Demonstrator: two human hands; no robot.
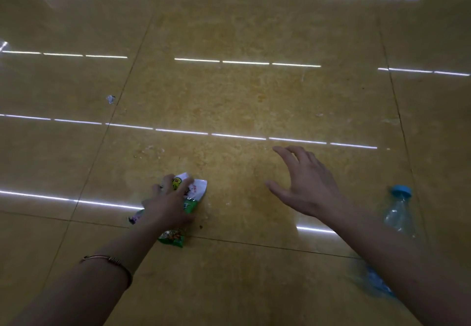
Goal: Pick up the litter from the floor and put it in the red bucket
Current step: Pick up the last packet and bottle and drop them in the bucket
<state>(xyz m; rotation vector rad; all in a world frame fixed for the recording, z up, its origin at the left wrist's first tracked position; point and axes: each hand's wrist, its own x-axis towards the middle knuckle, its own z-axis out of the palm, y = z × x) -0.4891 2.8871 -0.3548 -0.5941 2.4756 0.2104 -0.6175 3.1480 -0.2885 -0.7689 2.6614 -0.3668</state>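
**Well, left hand down on the wrappers, bucket nowhere in sight**

Down at the floor (242,91) she went, and the left hand (168,205) was right on top of a little heap of snack wrappers (197,190): a white one poked out past the fingertips and a green packet (173,240) showed under the wrist. The fingers lay across the heap, but the motion blur was too heavy for me to say whether they had closed on it or were only pressing it flat. A thin bangle (112,259) sat further up that forearm.

The right hand (305,185) hung above the tiles off to the side of the left one, fingers spread and loosely bent, holding nothing at all.

By my reading this was the pick-up step, first handful. The next move called for gathering both wrappers into one firm pinch. They were thin and crinkly, so the green one could easily slip out from under the palm on the lift.

Plenty more waited. A clear plastic bottle (398,216) with a blue cap lay just outside the right forearm, something blue and blurred (374,282) sat beneath that arm, and a small paper scrap (110,99) lay well ahead of the left hand. The red bucket was out of view, so she would have to turn to find it.
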